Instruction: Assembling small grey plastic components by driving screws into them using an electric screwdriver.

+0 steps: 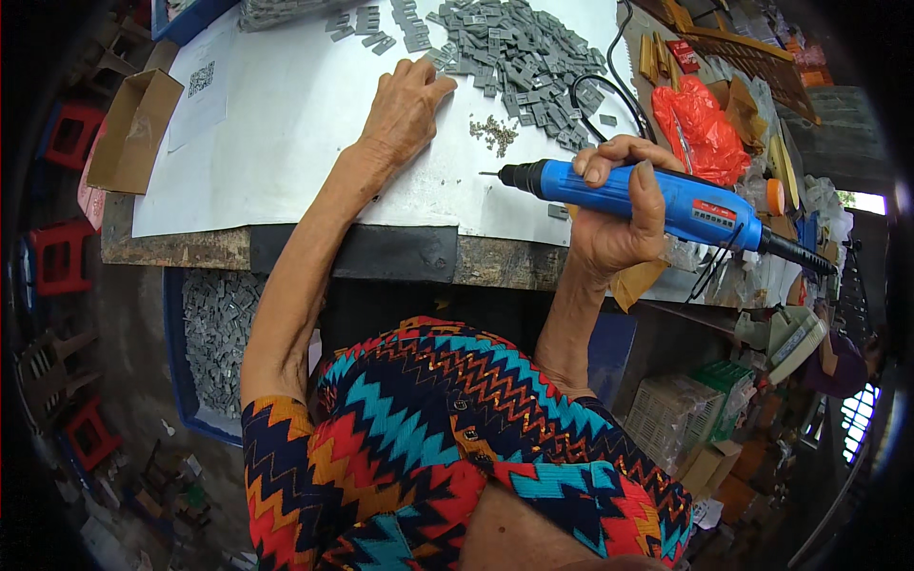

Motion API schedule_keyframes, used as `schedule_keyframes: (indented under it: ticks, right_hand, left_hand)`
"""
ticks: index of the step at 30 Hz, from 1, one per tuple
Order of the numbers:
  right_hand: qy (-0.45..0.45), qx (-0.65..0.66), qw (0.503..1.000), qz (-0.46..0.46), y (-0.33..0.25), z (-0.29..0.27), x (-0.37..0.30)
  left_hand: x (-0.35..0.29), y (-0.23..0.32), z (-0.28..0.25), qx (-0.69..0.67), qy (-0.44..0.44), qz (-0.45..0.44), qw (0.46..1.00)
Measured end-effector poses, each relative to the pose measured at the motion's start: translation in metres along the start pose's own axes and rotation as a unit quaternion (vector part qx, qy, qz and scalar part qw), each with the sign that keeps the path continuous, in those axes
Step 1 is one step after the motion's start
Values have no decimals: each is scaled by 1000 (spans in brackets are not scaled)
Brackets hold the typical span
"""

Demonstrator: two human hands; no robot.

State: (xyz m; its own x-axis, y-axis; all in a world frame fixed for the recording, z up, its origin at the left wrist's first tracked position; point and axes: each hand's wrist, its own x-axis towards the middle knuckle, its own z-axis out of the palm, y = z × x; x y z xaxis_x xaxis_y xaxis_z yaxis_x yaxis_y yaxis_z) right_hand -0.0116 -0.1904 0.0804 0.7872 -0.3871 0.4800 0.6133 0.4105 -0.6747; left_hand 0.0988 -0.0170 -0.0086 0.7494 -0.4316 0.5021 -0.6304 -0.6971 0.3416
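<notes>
My right hand [619, 205] is wrapped round a blue electric screwdriver [690, 205], held almost level above the table's front edge. Its thin bit points left, and a black cable leaves the rear end. On the white sheet, my left hand [409, 109] rests with curled fingers at the edge of a heap of small grey plastic pieces [519, 57]; its fingertips are hidden, so what they hold cannot be seen. Between the two hands lies a small pile of tiny screws [495, 133]. Several grey pieces [414, 29] sit in rows beyond my left hand.
A cardboard box [135, 133] stands at the table's left end. To the right are a red plastic bag [700, 128] and clutter. Black cable [624, 90] runs along the sheet's right side. Below the table, a blue bin [179, 352] contains many grey pieces. Red stools [62, 257] stand left.
</notes>
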Motion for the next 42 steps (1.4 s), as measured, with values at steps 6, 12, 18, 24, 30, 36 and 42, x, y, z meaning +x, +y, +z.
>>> schedule_keyframes:
  ticks: [6, 12, 18, 24, 30, 36, 42]
  right_hand:
    - [1, -8, 1000, 1, 1, 1, 0]
    - [6, -10, 1000, 1, -2, 4, -2]
    - [9, -15, 1000, 1, -4, 7, -1]
    - [5, -12, 999, 29, -1, 19, 3]
    - [-69, -84, 992, 61, 6, 29, 4]
    - [-74, -72, 994, 20, 26, 49, 3]
    - [-103, -91, 990, 36, 33, 63, 3]
  left_hand:
    - [4, -3, -3, -13, 23, 10, 1000]
    - [5, -6, -2, -19, 10, 11, 1000]
    - [-13, 2, -19, -88, -22, -40, 995]
    - [-44, 21, -37, -129, -53, -91, 986]
    - [-68, 39, -42, -173, -27, -104, 979]
    - [-74, 41, -39, -193, 10, -123, 973]
    - [-76, 40, -37, -174, 16, -122, 977]
